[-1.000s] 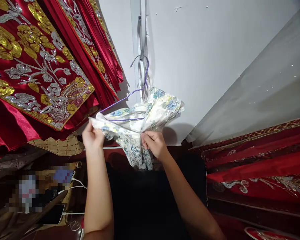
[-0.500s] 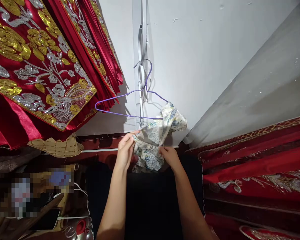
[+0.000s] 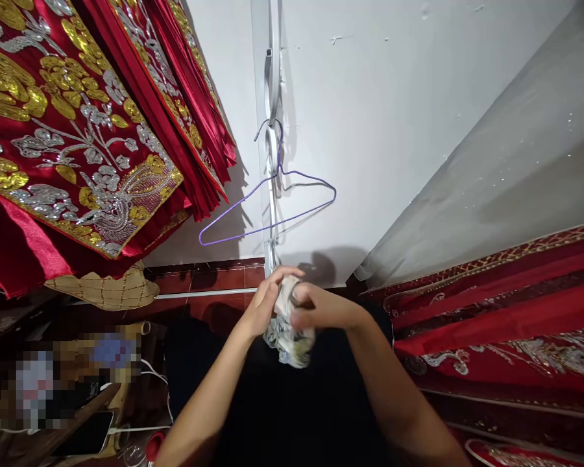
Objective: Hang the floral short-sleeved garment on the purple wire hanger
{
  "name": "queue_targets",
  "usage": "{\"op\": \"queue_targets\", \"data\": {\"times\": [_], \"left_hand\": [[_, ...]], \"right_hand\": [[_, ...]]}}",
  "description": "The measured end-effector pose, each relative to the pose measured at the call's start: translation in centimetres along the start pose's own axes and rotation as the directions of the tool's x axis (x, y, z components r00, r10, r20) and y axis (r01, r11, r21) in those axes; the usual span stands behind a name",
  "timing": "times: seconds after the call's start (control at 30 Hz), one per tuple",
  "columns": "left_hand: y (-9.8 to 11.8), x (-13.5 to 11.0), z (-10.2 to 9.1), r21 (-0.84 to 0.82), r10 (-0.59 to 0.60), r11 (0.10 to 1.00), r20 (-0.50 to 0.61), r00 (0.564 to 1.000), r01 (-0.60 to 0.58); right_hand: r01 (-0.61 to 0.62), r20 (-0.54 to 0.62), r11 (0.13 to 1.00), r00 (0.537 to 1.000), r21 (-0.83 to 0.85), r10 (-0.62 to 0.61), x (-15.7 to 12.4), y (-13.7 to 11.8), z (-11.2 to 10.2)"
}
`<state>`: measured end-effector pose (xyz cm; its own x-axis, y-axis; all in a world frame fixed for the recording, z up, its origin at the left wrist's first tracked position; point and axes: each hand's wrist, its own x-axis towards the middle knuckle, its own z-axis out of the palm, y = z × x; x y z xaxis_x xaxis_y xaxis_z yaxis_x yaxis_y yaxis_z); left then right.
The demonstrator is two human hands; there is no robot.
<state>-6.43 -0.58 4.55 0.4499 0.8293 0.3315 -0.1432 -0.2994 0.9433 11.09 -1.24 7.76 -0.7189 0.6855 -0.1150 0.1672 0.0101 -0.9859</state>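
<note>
The garment [image 3: 292, 347] looks like soft matt cloth, the hanger [image 3: 279, 162] smooth, the red drapery [image 3: 211, 133] glossy satin.

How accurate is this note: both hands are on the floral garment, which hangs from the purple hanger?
Not quite: the head view shows the floral garment off the purple hanger, bunched up below it between the left hand and the right hand. Both hands are indeed on the garment.
</note>
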Motion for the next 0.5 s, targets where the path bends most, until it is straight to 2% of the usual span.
{"op": "queue_targets", "data": {"times": [0.03, 0.07, 0.17, 0.2, 0.27, 0.33, 0.37, 0.43, 0.5], "left_hand": [[-0.2, -0.4, -0.7, 0.044, -0.027, 0.999, 0.086, 0.996, 0.023], [-0.4, -0.9, -1.3, 0.097, -0.059, 0.994, 0.166, 0.984, 0.043], [-0.1, -2.2, -2.7, 0.233, -0.143, 0.97, 0.34, 0.929, 0.064], [0.3, -2.4, -3.0, 0.26, -0.149, 0.964, 0.357, 0.922, 0.055], [1.5, -2.5, -3.2, 0.266, -0.112, 0.964, 0.321, 0.94, 0.024], [2.7, -2.2, -3.3, 0.223, -0.039, 0.974, 0.261, 0.965, -0.021], [3.2, -2.1, -3.4, 0.209, -0.011, 0.977, 0.255, 0.967, -0.044], [3.7, -1.8, -3.7, 0.249, -0.014, 0.966, 0.296, 0.955, -0.063], [3.5, -1.6, -4.6, 0.398, -0.069, 0.915, 0.312, 0.948, -0.064]], "right_hand": [[-0.037, 0.132, 0.992, 0.99, -0.118, 0.052, -0.5, -1.6, -0.8], [-0.055, 0.213, 0.977, 0.972, -0.205, 0.099, -0.9, -3.1, -1.6], [-0.042, 0.28, 0.948, 0.95, -0.315, 0.135, -1.2, -7.2, -2.9], [-0.022, 0.308, 0.947, 0.943, -0.32, 0.126, -1.0, -8.1, -2.8], [0.045, 0.391, 0.95, 0.916, -0.31, 0.085, 0.0, -9.1, -1.7], [0.128, 0.474, 0.943, 0.88, -0.308, 0.035, 1.0, -9.1, 0.0], [0.158, 0.482, 0.933, 0.876, -0.324, 0.019, 1.5, -8.9, 0.7], [0.164, 0.46, 0.915, 0.887, -0.368, 0.026, 1.8, -8.3, 1.3], [0.119, 0.364, 0.905, 0.93, -0.409, 0.043, 1.4, -7.7, 0.2]]}}
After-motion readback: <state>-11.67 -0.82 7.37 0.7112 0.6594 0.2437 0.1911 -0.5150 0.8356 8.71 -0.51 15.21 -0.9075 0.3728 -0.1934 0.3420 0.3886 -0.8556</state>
